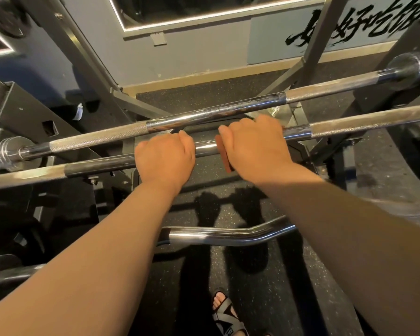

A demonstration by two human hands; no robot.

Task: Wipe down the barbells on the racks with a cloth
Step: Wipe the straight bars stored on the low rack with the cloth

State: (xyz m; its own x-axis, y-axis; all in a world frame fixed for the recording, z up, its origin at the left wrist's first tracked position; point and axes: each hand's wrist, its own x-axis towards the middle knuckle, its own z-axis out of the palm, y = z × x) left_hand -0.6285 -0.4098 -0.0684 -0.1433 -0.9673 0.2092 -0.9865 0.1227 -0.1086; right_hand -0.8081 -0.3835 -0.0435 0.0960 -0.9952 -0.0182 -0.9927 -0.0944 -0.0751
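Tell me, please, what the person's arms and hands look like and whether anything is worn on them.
Both arms are bare: no sleeve shows on the left forearm or the right forearm. The left hand and right hand wear no gloves, and no watch, bracelet or ring shows on the wrists or visible fingers.

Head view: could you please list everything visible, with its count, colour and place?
far barbell: one, chrome, rearmost bar
near barbell: one, chrome, just in front of it
curl bar: one, chrome, lowest, nearest the camera
cloth: one, brown, on near barbell
rack: one, grey, around the bars
floor: one, black speckled, underneath
wall: one, grey-blue, top, black lettering at right
sandal: one, grey-black, bottom centre, on a foot
left hand: one, gripping near barbell
right hand: one, holding cloth round near barbell
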